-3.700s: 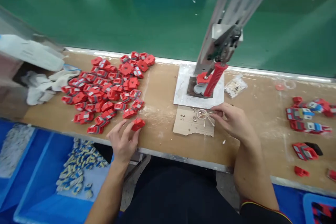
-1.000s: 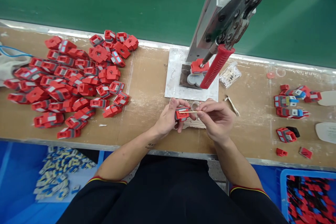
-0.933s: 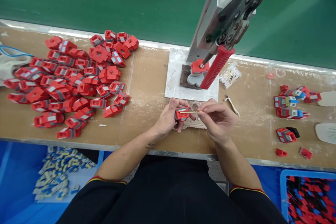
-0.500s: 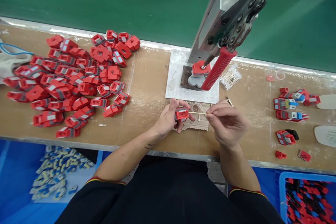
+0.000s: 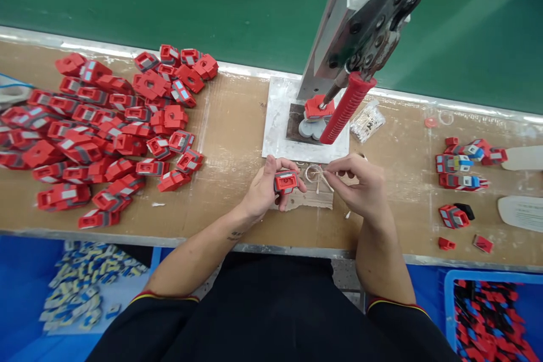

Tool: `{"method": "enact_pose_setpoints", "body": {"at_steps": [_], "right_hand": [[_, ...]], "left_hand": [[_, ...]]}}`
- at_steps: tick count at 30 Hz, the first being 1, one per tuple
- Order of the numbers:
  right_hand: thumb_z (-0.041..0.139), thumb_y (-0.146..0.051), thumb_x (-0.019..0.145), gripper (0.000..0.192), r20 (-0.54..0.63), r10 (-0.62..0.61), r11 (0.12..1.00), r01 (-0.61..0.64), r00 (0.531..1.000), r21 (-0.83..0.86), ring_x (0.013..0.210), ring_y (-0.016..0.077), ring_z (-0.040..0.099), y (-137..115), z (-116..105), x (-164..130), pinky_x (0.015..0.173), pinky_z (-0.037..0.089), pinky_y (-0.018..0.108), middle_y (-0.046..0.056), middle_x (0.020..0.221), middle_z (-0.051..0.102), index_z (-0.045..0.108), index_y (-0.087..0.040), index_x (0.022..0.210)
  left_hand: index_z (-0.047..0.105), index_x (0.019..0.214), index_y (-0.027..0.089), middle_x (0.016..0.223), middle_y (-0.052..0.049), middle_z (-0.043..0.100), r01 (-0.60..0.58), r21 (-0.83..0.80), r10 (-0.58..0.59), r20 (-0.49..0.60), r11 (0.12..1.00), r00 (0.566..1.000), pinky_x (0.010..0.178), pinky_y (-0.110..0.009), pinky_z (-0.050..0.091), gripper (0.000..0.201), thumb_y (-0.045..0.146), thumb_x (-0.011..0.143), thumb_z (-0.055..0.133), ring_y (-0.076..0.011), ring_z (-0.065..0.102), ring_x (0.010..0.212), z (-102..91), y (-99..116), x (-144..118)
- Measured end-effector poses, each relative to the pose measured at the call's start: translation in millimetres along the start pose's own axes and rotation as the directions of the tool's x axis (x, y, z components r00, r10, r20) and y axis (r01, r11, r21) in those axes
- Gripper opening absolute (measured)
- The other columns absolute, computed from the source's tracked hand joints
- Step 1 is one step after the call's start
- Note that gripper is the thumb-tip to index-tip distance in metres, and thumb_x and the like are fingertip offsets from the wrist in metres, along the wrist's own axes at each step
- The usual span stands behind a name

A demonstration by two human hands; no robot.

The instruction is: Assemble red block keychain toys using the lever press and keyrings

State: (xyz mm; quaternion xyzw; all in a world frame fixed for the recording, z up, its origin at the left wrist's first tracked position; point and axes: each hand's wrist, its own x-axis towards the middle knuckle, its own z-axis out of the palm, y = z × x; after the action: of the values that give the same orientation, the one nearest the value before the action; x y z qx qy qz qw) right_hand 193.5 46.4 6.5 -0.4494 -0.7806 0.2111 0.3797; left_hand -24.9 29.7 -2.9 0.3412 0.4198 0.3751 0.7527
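My left hand (image 5: pixel 263 189) is closed around a red toy part (image 5: pixel 285 182) with grey and white patches, its hollow side facing up. Between the thumb and fingertips of my right hand (image 5: pixel 358 184) is a thin cotton swab (image 5: pixel 319 173), pointing left. The tip of this swab is over a small round clear dish (image 5: pixel 313 172), apart from the red part; whether it touches the dish I cannot tell. Under the dish lies a torn piece of cardboard (image 5: pixel 311 200), with another swab across it.
A lever press (image 5: pixel 348 110) with a red handle stands behind my hands, another red part clamped under it. Beside it lies a bag of cotton swabs (image 5: pixel 368 121). Many red parts (image 5: pixel 102 136) are heaped on the left; assembled toys (image 5: pixel 462 181) sit right, above a blue bin (image 5: pixel 450 308).
My right hand has drawn the swab away from the red part and brought its tip over the small dish. My left hand keeps hold of the part. The view has shifted slightly.
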Motion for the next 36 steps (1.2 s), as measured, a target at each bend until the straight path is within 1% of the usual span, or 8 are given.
{"method": "enact_pose_setpoints", "body": {"at_steps": [7, 11, 13, 18, 21, 25, 29, 36], "right_hand": [[0.073, -0.014, 0.091, 0.014, 0.074, 0.020, 1.000, -0.020, 0.997, -0.001, 0.067, 0.0162, 0.065, 0, -4, 0, 0.061, 0.049, 0.031, 0.000, 0.076, 0.074, 0.070, -0.025, 0.082], [0.075, -0.015, 0.090, 0.015, -0.090, 0.061, 0.993, -0.051, 0.994, 0.109, 0.062, 0.0147, 0.062, -2, -11, -1, 0.055, 0.044, 0.031, 0.000, 0.076, 0.076, 0.068, -0.025, 0.081], [0.074, -0.015, 0.089, 0.016, -0.112, 0.063, 0.993, -0.051, 0.992, 0.109, 0.061, 0.0146, 0.062, -2, -11, -1, 0.054, 0.044, 0.031, 0.000, 0.075, 0.076, 0.067, -0.025, 0.080], [0.072, -0.014, 0.092, 0.014, 0.037, -0.033, 0.999, 0.034, 0.999, -0.027, 0.067, 0.0155, 0.067, 2, 1, 1, 0.060, 0.049, 0.030, 0.001, 0.077, 0.076, 0.069, -0.024, 0.082], [0.072, -0.015, 0.092, 0.014, 0.066, -0.036, 0.998, 0.039, 0.997, -0.045, 0.068, 0.0160, 0.067, 3, 2, 1, 0.061, 0.050, 0.030, 0.001, 0.076, 0.076, 0.069, -0.024, 0.082], [0.075, -0.013, 0.090, 0.014, -0.054, 0.032, 0.987, -0.023, 0.998, 0.160, 0.064, 0.0145, 0.065, -2, -6, 1, 0.055, 0.045, 0.030, 0.001, 0.076, 0.076, 0.070, -0.025, 0.083], [0.083, -0.022, 0.088, 0.014, -0.240, 0.142, 0.881, -0.012, 0.960, 0.473, 0.064, 0.0156, 0.066, -11, -2, -1, 0.057, 0.049, 0.031, 0.000, 0.073, 0.075, 0.071, -0.025, 0.082], [0.086, -0.028, 0.087, 0.017, -0.162, 0.237, 0.719, -0.061, 0.958, 0.692, 0.067, 0.0154, 0.070, -28, 26, -5, 0.061, 0.056, 0.031, 0.000, 0.077, 0.077, 0.070, -0.026, 0.082]], "left_hand": [[0.054, 0.095, 0.020, 0.074, -0.004, 0.076, -0.027, 0.009, 0.027, 0.007, 1.000, 1.000, 0.036, -0.024, 0.031, 0.078, 0.097, 0.084, 0.041, -0.0078, 0.044, 0.033, 0.1, 0, 0], [0.054, 0.096, 0.020, 0.076, -0.005, 0.077, -0.026, 0.040, 0.026, -0.010, 0.999, 1.000, 0.037, -0.024, 0.031, 0.079, 0.096, 0.086, 0.037, -0.0078, 0.045, 0.033, 0.0, -1, 0], [0.054, 0.096, 0.020, 0.076, -0.005, 0.077, -0.020, 0.052, 0.021, -0.007, 0.998, 1.000, 0.037, -0.024, 0.031, 0.079, 0.096, 0.086, 0.036, -0.0077, 0.045, 0.033, 0.1, -1, 0], [0.053, 0.095, 0.020, 0.075, -0.005, 0.077, -0.028, 0.045, 0.028, -0.005, 0.999, 1.000, 0.037, -0.024, 0.032, 0.078, 0.096, 0.084, 0.041, -0.0080, 0.046, 0.033, 0.2, 0, -1], [0.053, 0.095, 0.020, 0.075, -0.005, 0.077, -0.028, 0.037, 0.028, -0.009, 0.999, 1.000, 0.037, -0.024, 0.032, 0.078, 0.097, 0.083, 0.042, -0.0081, 0.046, 0.033, 0.3, 0, -1], [0.054, 0.095, 0.020, 0.075, -0.005, 0.078, -0.036, 0.037, 0.036, -0.003, 0.999, 0.999, 0.037, -0.024, 0.033, 0.077, 0.096, 0.085, 0.041, -0.0084, 0.046, 0.033, 0.4, 0, 0], [0.056, 0.095, 0.019, 0.075, -0.005, 0.077, -0.052, 0.038, 0.052, 0.007, 0.998, 0.999, 0.037, -0.024, 0.031, 0.077, 0.094, 0.087, 0.041, -0.0078, 0.046, 0.033, 0.5, -2, 0], [0.055, 0.096, 0.020, 0.071, -0.004, 0.076, -0.045, 0.049, 0.043, 0.027, 0.998, 0.999, 0.037, -0.023, 0.033, 0.078, 0.096, 0.084, 0.043, -0.0084, 0.047, 0.035, 3.9, -3, -1]]}}
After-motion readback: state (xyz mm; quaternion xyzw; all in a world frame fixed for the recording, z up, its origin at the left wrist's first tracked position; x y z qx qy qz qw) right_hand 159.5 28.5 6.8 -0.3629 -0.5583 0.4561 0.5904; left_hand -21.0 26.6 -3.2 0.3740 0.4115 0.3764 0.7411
